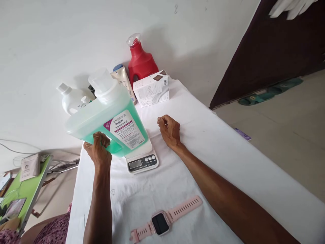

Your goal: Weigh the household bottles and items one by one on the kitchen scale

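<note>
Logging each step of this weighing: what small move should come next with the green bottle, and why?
Probably lower it flat onto the scale. The left hand grips the green detergent bottle by its handle, tilted, seemingly just over the platform. The right hand rests loosely curled on the white cloth beside it, holding nothing visible.

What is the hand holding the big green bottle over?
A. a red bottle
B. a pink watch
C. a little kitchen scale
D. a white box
C. The left hand grips the handle of the green detergent bottle, tilted right above the small digital kitchen scale; the pink smartwatch lies nearer the person, and the white box and red bottle stand by the wall.
</note>
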Motion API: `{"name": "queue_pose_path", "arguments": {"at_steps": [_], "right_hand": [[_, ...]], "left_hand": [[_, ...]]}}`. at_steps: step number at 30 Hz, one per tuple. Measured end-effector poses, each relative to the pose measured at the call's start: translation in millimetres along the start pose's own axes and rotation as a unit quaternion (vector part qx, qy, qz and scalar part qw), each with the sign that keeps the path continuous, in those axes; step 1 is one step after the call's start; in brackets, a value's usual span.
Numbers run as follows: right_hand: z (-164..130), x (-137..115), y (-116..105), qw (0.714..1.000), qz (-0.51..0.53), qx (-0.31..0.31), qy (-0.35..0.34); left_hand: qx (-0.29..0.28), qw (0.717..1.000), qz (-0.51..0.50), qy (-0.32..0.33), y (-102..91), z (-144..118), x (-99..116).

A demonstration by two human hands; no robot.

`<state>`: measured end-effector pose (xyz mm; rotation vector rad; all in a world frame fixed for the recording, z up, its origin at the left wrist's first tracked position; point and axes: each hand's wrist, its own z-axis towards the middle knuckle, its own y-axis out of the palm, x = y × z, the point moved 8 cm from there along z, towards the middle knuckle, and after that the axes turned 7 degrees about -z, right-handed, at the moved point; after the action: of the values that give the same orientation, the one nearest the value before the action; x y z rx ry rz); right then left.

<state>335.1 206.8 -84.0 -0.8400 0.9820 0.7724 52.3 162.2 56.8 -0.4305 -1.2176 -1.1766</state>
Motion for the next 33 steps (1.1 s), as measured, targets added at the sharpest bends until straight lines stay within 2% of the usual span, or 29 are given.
{"name": "queue_pose_path", "arguments": {"at_steps": [5,9,12,18,21,24,27,30,33], "right_hand": [[0,0,2,1.000,-0.022,-0.007,-0.008],[-2,0,3,0.999,-0.033,-0.025,-0.003],[-3,0,4,0.998,-0.036,-0.049,0.010],[-5,0,7,0.995,-0.072,-0.074,0.005],[-6,-2,9,0.992,-0.095,-0.089,-0.009],[-7,-3,10,0.990,-0.105,-0.098,-0.012],[-8,-2,11,0.988,-0.114,-0.102,-0.009],[-8,-1,12,0.988,-0.116,-0.101,-0.008],[-7,0,13,0.987,-0.121,-0.104,-0.008]], "left_hand": [[0.007,1.000,-0.005,-0.006,-3.2,-4,-3],[-0.008,1.000,0.001,-0.007,-4.9,-5,-7],[-0.045,0.999,0.016,-0.006,-7.4,-5,-9],[-0.167,0.979,0.114,0.035,-20.8,-11,2],[-0.164,0.982,0.081,0.044,-41.6,-6,2],[-0.107,0.993,0.047,-0.003,-74.0,3,-24],[-0.069,0.991,0.095,-0.066,-104.0,6,-65],[-0.084,0.976,0.185,-0.078,-118.9,4,-93],[-0.106,0.962,0.243,-0.068,-123.0,3,-104]]}}
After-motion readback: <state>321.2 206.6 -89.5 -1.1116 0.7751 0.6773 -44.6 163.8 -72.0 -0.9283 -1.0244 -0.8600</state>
